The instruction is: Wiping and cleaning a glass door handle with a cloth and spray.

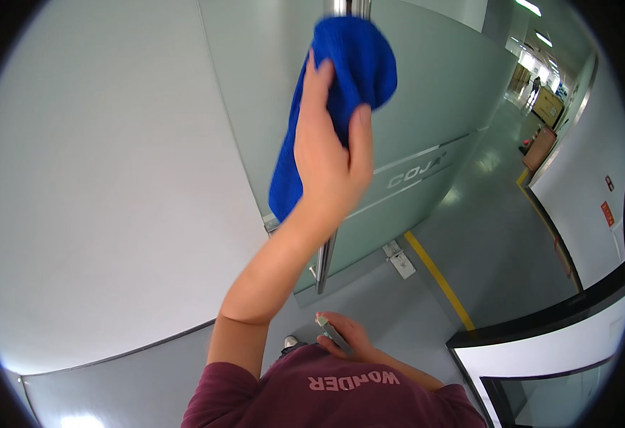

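My left hand (pixel 331 155) is raised against a frosted glass door (pixel 430 107), gripping a blue cloth (pixel 358 64). The cloth is wrapped about the upper part of a long metal door handle (pixel 325 262) and hangs down past my wrist on the left. The handle's lower part comes out beneath my forearm. Low in front of my chest, my right hand (pixel 352 337) holds a slim grey object (pixel 335 334) with a pale green end. Its exact kind is unclear.
A white wall panel (pixel 119 187) stands left of the door. A metal floor fitting (pixel 399 260) lies by its bottom edge, near a yellow floor line (pixel 441 281). A black-edged white structure (pixel 548 342) stands at right. Cartons (pixel 540 147) line the corridor, where a distant person (pixel 535 85) stands.
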Demonstrator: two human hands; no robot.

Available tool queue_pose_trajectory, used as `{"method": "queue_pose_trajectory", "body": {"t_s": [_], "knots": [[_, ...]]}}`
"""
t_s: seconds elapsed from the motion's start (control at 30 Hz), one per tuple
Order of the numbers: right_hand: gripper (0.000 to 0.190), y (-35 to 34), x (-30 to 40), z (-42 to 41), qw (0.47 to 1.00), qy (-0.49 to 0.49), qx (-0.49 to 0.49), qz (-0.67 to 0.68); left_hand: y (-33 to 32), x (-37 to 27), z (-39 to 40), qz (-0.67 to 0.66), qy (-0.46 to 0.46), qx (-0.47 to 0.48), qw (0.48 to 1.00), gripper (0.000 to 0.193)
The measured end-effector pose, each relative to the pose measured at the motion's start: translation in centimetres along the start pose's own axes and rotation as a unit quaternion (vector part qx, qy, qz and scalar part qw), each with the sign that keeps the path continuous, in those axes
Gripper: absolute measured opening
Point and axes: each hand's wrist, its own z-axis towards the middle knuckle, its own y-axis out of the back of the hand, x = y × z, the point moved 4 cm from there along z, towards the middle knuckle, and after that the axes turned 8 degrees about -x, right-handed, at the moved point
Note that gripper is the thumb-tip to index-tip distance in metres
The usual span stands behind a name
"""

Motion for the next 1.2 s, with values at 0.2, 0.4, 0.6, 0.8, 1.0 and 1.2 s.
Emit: {"method": "queue_pose_trajectory", "body": {"t_s": [0.2,0.4,0.6,0.8,1.0,1.2], "knots": [[0.049,0.3,0.5,0.5,0.998,-0.030,0.042,-0.035,2.7,0.5,-7.4,0.031,0.109,-0.012,0.993,0.049],[0.049,0.4,0.5,0.3,0.997,-0.070,0.038,-0.012,2.4,1.0,-4.4,-0.118,0.363,0.066,0.922,0.047],[0.048,0.5,0.1,0.2,0.998,-0.054,0.024,-0.017,1.8,4.0,-2.2,-0.225,0.671,0.027,0.706,0.042],[0.047,0.6,0.0,0.2,0.999,-0.047,0.006,-0.019,1.2,4.3,-2.5,-0.301,0.682,-0.015,0.667,0.037],[0.047,0.6,0.1,0.2,0.998,-0.058,0.013,-0.011,1.9,1.8,-3.4,-0.254,0.568,-0.069,0.780,0.026],[0.047,0.8,-0.2,0.1,0.996,-0.086,0.006,0.006,3.3,-2.3,-3.6,-0.026,0.315,-0.017,0.948,0.037]]}}
